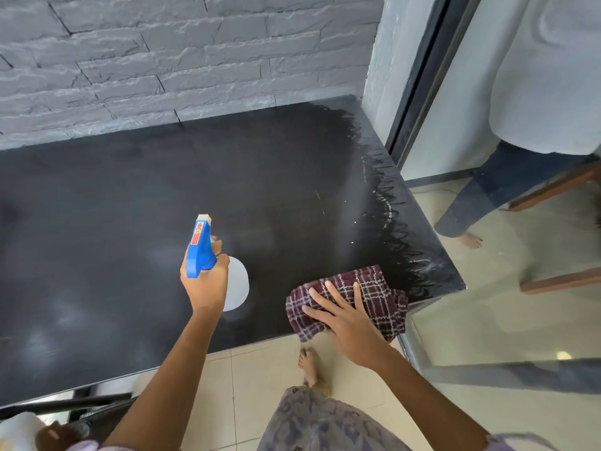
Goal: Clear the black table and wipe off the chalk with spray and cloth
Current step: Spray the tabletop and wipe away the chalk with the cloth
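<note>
Grips the spray bottle point(208, 255) in the left hand point(205, 284), with fingers curled round the neck beneath the blue trigger head and one finger forward at the trigger. Holds it over the middle of the black counter point(113, 206), with the white nozzle toward 12 o'clock and the pale body showing at 3 o'clock of the fist.

Presses the right hand point(341, 317) flat on the checked maroon cloth point(380, 297), with fingers straight and spread. Covers the cloth's near left part with the palm and leaves the rest bunched toward 1 o'clock of the fingertips. Has the cloth at the counter's near right corner, at 3 o'clock of the bottle and well apart from it.

Shows chalk scribbles point(390, 216) looping along the counter's right edge, from 1 o'clock of the cloth up to the far corner, with the nearest loops just beside the cloth. Shows a faint pale haze elsewhere on the surface.

Backs onto a grey stone wall point(162, 60) at 12 o'clock. Stands with a bare foot point(310, 366) on pale floor tiles point(253, 369) at 6 o'clock. Takes in another person's jeans-clad legs point(471, 203) at 3 o'clock.
</note>
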A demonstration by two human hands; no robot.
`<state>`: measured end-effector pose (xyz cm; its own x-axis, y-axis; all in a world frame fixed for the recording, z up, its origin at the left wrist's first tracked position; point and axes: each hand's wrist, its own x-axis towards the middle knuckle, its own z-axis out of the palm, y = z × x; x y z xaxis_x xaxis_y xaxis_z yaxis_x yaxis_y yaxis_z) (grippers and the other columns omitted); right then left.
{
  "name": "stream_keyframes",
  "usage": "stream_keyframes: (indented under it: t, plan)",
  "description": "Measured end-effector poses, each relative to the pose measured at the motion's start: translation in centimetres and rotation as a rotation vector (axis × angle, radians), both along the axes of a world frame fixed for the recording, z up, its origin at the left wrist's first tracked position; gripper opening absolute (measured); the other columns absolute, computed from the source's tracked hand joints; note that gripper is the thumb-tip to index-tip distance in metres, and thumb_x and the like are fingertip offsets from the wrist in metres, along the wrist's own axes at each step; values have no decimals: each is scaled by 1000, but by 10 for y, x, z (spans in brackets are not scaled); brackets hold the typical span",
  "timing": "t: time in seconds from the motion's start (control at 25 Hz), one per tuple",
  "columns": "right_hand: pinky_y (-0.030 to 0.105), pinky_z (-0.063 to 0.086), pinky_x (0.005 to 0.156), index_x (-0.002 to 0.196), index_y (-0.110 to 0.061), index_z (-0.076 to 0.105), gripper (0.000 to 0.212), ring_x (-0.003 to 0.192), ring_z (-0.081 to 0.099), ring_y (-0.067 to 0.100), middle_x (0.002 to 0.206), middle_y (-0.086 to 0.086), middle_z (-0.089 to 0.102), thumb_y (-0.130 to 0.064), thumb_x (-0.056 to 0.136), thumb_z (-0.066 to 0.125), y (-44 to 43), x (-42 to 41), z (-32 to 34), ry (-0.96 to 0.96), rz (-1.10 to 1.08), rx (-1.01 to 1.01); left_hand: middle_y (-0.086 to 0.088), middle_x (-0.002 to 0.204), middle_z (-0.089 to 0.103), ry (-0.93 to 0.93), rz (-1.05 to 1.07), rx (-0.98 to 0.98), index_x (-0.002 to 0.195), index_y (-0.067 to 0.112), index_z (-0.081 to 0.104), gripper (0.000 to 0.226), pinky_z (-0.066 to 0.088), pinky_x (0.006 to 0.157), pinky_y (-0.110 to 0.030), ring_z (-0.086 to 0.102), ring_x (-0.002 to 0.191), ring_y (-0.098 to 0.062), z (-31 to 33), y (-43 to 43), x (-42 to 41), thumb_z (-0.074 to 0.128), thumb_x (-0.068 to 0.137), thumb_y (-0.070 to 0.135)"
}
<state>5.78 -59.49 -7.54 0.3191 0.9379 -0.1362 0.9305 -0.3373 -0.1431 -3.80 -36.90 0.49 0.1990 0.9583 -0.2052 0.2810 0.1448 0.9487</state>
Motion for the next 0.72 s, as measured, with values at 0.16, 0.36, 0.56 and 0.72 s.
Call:
stream_keyframes:
  t: [0.16,0.36,0.56,0.72]
  plan:
    - [44,-11,114,141,-28,38,56,145,8,14,154,-8,26,1,93,43,-28,13,4,180,-199,55,5,100,63,-13,-206,114,116,11,58,40,45,75,-8,59,82,-10,9,-12,5,58,79,-5]
    - [26,35,105,122,-9,59,40,122,51,25,133,8,54,10,88,48,-72,46,59,467,-660,505,3,86,66,5,-555,249,94,24,63,40,45,65,-3,61,77,-10,25,-51,33,58,75,-11]
    - [36,42,96,120,-7,56,29,108,56,28,120,11,61,0,95,42,-112,75,106,418,-990,748,-6,66,62,274,-781,393,79,18,61,23,47,59,-33,58,64,-26,30,-93,75,57,69,-3]
    - [31,41,92,121,-8,56,30,108,55,25,117,6,62,0,95,44,-127,97,124,387,-1034,826,1,62,52,462,-956,454,71,25,47,20,43,55,-30,54,62,-23,22,-122,109,57,67,8]
